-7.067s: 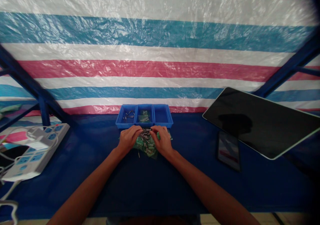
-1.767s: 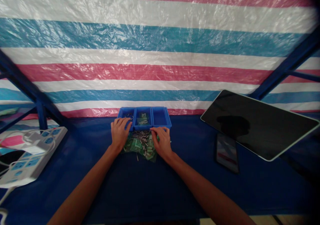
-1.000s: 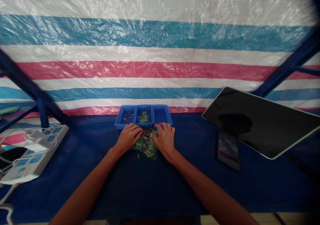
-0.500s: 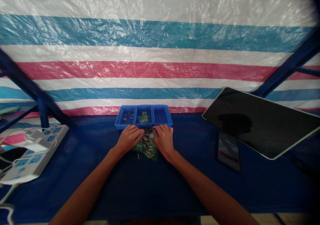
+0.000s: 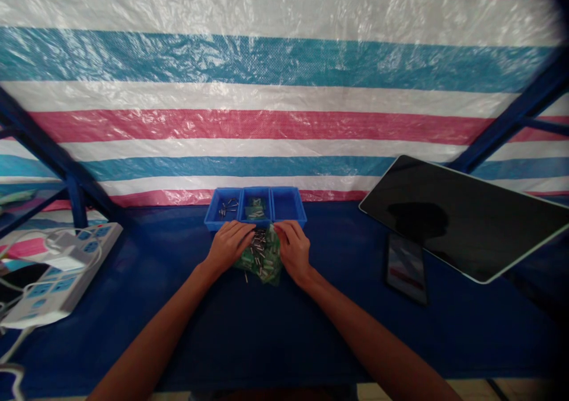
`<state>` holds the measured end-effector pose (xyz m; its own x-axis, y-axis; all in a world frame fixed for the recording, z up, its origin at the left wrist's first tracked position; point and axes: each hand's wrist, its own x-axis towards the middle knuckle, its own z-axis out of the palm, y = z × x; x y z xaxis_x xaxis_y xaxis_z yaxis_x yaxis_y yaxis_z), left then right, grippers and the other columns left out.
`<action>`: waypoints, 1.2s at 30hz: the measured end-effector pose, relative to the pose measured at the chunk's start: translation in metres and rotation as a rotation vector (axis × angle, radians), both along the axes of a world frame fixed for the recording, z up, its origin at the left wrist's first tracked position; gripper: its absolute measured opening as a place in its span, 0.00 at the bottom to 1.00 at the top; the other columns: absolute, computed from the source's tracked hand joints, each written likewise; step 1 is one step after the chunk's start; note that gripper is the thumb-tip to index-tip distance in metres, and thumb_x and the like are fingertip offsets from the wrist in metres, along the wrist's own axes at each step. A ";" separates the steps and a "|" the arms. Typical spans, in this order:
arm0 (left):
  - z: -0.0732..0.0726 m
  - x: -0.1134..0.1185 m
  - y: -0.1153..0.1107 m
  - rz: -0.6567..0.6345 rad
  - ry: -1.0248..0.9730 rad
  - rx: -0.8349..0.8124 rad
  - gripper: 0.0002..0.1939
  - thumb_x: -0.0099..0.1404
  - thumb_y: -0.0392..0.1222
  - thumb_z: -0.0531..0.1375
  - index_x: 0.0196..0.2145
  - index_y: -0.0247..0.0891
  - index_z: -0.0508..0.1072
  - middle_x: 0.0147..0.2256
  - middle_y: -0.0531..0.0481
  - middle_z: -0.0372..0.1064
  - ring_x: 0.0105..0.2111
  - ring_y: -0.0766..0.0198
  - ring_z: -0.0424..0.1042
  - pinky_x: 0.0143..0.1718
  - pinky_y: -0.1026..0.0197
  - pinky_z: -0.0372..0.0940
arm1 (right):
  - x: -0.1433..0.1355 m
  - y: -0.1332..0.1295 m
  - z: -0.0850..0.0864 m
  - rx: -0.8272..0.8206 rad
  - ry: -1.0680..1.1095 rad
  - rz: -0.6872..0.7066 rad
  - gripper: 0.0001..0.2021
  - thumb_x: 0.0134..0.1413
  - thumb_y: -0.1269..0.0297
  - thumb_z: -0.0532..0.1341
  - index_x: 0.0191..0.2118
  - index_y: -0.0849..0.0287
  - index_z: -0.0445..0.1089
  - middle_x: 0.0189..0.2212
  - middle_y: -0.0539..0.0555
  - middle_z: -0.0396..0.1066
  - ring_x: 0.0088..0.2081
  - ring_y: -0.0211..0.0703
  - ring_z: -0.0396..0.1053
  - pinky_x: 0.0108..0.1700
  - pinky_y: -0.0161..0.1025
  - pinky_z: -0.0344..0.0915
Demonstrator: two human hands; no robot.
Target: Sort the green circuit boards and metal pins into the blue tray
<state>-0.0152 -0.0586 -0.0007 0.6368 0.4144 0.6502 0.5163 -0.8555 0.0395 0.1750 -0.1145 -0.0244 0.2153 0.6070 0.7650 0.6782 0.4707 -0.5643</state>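
A heap of small metal screw-like pieces (image 5: 258, 248) and small green plastic packets (image 5: 269, 267) lies on the blue table between both hands. At the heap's left side is my left hand (image 5: 227, 245), thumb and fingertips close together over it; whatever they pinch is too small to make out. My right hand (image 5: 294, 251) pinches the top of a green packet (image 5: 272, 235) on the heap's right side. Just beyond the hands stands a blue three-compartment tray (image 5: 207, 222). Its left compartment holds loose metal pieces (image 5: 227, 209), its middle one green packets (image 5: 255, 210); the right compartment is bare.
A dark flat screen (image 5: 462, 223) with a pale edge leans at the right, and a phone-like dark slab (image 5: 405, 270) lies beside it. White power strips (image 5: 66, 288) with cables sit at the left. Behind the table (image 5: 267, 336) hangs striped plastic sheeting (image 5: 284, 125).
My right hand has turned and drawn slightly right, its fingertips now pinching a green packet. My left hand has barely shifted. The tray has stayed put.
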 end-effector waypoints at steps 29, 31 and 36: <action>0.002 -0.003 -0.002 -0.123 -0.090 0.086 0.13 0.66 0.35 0.56 0.47 0.37 0.72 0.39 0.43 0.71 0.40 0.60 0.70 0.43 0.56 0.67 | -0.002 -0.009 0.006 0.129 -0.006 0.200 0.11 0.61 0.72 0.53 0.44 0.58 0.71 0.38 0.57 0.70 0.40 0.40 0.70 0.42 0.39 0.70; 0.004 -0.002 -0.004 -0.122 -0.063 0.032 0.11 0.66 0.36 0.55 0.46 0.35 0.72 0.38 0.43 0.71 0.38 0.61 0.70 0.42 0.56 0.67 | -0.001 -0.011 0.007 0.083 -0.024 0.228 0.12 0.61 0.71 0.52 0.46 0.59 0.70 0.40 0.58 0.70 0.42 0.41 0.70 0.44 0.40 0.69; 0.005 -0.002 -0.005 -0.084 -0.064 -0.015 0.11 0.67 0.38 0.53 0.44 0.35 0.71 0.32 0.46 0.71 0.32 0.63 0.69 0.38 0.58 0.66 | -0.002 -0.010 0.007 0.028 -0.122 0.257 0.11 0.59 0.64 0.58 0.46 0.58 0.70 0.38 0.58 0.72 0.42 0.44 0.70 0.45 0.43 0.69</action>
<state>-0.0174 -0.0636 0.0043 0.6271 0.3707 0.6850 0.4385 -0.8949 0.0829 0.1734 -0.1246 -0.0178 -0.0376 0.6083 0.7928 0.5966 0.6501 -0.4705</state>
